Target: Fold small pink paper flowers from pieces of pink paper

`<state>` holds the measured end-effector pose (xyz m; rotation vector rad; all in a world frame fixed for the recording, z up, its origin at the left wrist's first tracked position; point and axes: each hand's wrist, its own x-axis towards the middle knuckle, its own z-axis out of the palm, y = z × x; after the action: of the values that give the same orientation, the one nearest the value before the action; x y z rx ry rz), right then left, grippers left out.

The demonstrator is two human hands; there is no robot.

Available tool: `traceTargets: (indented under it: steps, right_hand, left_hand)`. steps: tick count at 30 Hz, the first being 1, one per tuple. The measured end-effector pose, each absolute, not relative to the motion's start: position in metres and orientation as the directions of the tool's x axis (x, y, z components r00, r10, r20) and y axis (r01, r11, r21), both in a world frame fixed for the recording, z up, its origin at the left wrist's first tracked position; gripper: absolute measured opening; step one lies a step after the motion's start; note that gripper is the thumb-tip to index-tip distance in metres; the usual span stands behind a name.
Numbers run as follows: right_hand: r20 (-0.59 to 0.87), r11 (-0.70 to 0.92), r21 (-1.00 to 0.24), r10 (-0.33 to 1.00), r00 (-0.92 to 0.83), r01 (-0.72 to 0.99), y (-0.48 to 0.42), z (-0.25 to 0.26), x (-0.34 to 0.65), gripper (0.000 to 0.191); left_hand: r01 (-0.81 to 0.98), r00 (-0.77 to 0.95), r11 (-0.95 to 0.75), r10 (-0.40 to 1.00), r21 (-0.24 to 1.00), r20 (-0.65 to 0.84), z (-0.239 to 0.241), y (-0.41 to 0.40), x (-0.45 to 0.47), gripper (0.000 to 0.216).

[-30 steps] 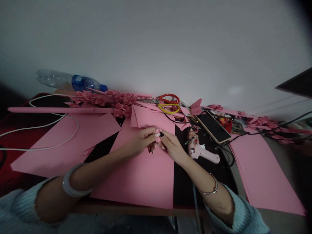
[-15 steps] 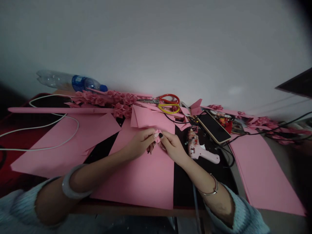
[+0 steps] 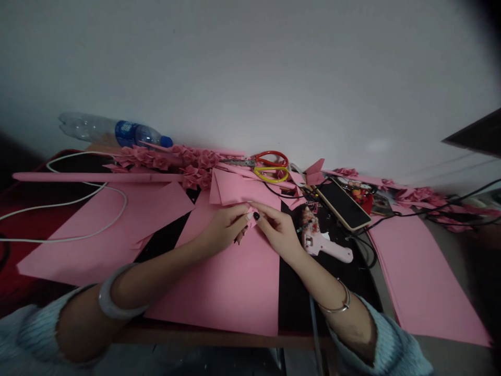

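Wall (image 3: 250,78) at the back, desk (image 3: 295,303) below it, dark top partly covered. Pink middle sheet (image 3: 223,292) lies flat up front; left sheet (image 3: 97,224) beside it; stack (image 3: 422,277), also pink, at far right. Tube (image 3: 78,177) runs crosswise along the back of the left sheet. Bottle (image 3: 92,128), blue cap, on its side by the wall; pink flowers (image 3: 156,157) bunched near the cap. Glue gun (image 3: 324,246) on the dark top right of the middle sheet, nozzle toward the wall. Scissors (image 3: 253,163), red and yellow handles, at the back. Phone (image 3: 344,203) just beyond the glue gun, screen dark. Left grip (image 3: 227,227) and right grip (image 3: 279,232) both pinched on one piece, thumbs side by side. Piece (image 3: 252,223), small folded pink paper, between the thumbs over the middle sheet; mostly hidden. Can't tell if it touches the sheet.
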<state>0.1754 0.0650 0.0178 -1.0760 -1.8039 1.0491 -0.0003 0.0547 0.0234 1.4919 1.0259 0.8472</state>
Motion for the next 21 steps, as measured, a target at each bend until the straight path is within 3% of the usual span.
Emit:
traceTargets:
  steps: [9, 14, 21]
  right_hand:
    - [0.192, 0.286, -0.9, 0.938, -0.29, 0.329, 0.0654, 0.0185, 0.1745, 0.016]
    - [0.194, 0.296, -0.89, 0.934, -0.3, 0.346, 0.0652, 0.0189, 0.1749, 0.018]
    - [0.227, 0.381, -0.832, 0.897, -0.378, 0.404, 0.0658, 0.0186, 0.1756, 0.034]
  left_hand:
    - [0.176, 0.387, -0.019, 0.921, 0.984, -0.051, 0.0257, 0.0534, 0.0002, 0.031]
    - [0.161, 0.395, 0.001, 0.916, 0.987, -0.065, 0.0249, 0.054, -0.0002, 0.03]
    - [0.159, 0.387, 0.001, 0.92, 0.987, -0.064, 0.026, 0.0535, 0.0001, 0.03]
